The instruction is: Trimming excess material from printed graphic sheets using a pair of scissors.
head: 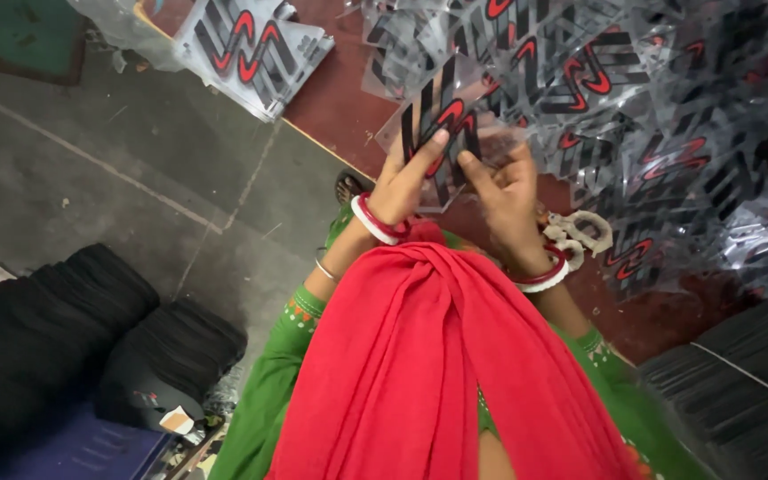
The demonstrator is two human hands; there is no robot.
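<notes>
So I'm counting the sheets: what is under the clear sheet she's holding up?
Under the held sheet, pinched by the left hand and right hand, lies the dark red floor. More clear sheets spread to the right. What lies beneath her hands is hidden.

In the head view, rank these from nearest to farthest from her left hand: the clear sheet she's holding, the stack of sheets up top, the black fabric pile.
1. Clear plastic sheet with black-and-red zigzag print, held in the left hand.
2. Stack of printed sheets, upper left.
3. Black fabric pile, lower left.
</notes>
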